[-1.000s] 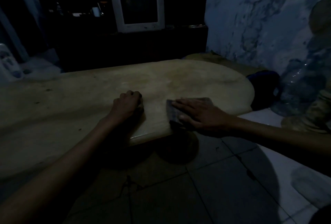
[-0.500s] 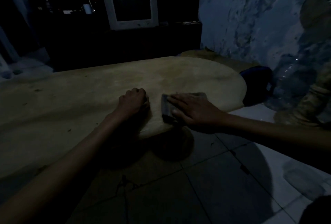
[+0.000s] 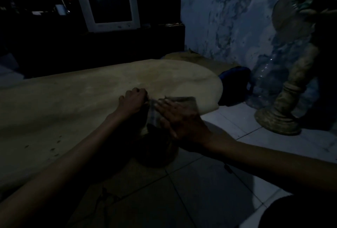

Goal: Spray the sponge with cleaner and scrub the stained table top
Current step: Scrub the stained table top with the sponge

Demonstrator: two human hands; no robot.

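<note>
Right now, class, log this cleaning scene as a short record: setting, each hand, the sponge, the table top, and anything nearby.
setting: dim room, tiled floor, head view looking down
left hand: curled into a fist, resting on the table top, holding nothing visible
right hand: fingers straight, pressing flat on the sponge
sponge: dark pad under the right hand, at the table top's near edge
table top: pale, rounded at its right end, small dark specks near the front
nearby: old monitor behind; carved stand on the floor at right
spray bottle: not visible
</note>
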